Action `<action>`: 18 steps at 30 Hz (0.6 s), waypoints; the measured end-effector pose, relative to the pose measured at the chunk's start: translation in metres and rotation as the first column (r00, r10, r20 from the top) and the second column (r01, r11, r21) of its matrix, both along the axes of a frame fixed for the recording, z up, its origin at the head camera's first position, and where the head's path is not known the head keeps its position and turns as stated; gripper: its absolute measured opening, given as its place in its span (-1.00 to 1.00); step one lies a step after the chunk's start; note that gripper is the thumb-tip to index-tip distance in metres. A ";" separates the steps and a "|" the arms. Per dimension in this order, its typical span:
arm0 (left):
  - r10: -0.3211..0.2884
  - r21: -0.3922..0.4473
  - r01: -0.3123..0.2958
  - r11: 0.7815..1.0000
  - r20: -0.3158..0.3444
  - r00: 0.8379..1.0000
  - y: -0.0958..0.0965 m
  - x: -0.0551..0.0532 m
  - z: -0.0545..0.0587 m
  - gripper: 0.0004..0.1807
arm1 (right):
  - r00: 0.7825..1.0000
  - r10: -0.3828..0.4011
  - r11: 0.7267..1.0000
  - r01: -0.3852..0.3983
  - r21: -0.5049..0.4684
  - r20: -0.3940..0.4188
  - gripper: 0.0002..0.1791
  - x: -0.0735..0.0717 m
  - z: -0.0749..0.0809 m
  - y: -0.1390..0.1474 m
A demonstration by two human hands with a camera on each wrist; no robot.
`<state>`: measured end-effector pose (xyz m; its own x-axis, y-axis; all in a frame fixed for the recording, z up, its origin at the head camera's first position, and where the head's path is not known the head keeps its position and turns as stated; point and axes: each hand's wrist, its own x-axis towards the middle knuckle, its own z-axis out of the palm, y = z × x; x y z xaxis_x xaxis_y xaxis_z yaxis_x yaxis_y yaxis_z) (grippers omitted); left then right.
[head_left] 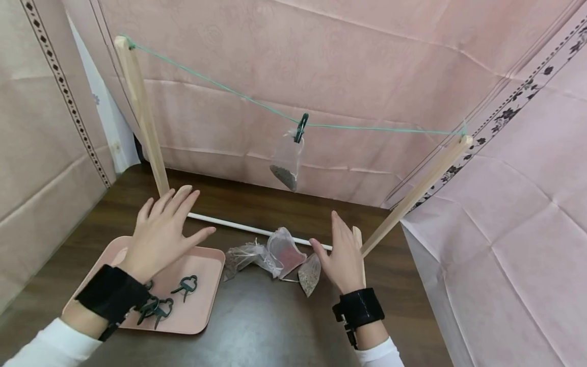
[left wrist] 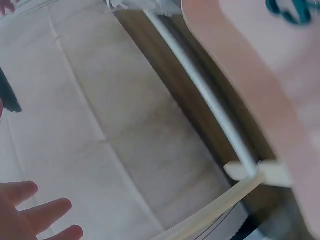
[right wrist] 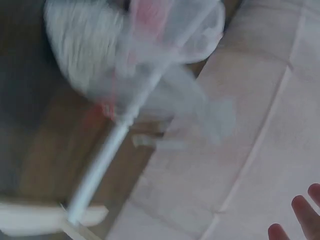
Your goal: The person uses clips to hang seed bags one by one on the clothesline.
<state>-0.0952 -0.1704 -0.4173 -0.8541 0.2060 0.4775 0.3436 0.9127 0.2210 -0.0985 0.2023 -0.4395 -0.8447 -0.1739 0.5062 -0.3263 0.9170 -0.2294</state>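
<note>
My left hand [head_left: 160, 237] hovers over the pink tray [head_left: 202, 300], fingers spread and holding nothing. Dark green clips [head_left: 185, 286] lie in the tray, some partly hidden by the wrist strap. My right hand [head_left: 341, 255] is held with straight fingers beside the small mesh bags, empty too. The bags lie in a group on the table: a dark-filled one [head_left: 240, 257], a reddish one [head_left: 286, 255] and a pale, grainy one [head_left: 309, 274] nearest the right hand. From the green string [head_left: 206, 79] hangs a mesh bag [head_left: 286, 163] with dark contents, gripped by a dark green clip [head_left: 300, 127].
Two wooden posts, left [head_left: 144, 112] and right [head_left: 417, 191], hold the string, which sags toward the bag. A white rod [head_left: 229, 223] runs low between them, behind the bags. Pink cloth [head_left: 348, 61] encloses the dark wooden table [head_left: 257, 316].
</note>
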 end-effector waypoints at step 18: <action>0.025 0.030 -0.029 0.999 0.109 0.994 0.025 0.034 -0.063 -0.06 | 0.982 -0.093 0.930 0.144 -0.338 0.162 -0.18 0.063 -0.069 -0.007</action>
<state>-0.0608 -0.1453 -0.4798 -0.9062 0.1683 0.3879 0.2913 0.9134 0.2842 -0.0354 0.1949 -0.5087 -0.9153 0.0971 0.3909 -0.1609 0.8016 -0.5758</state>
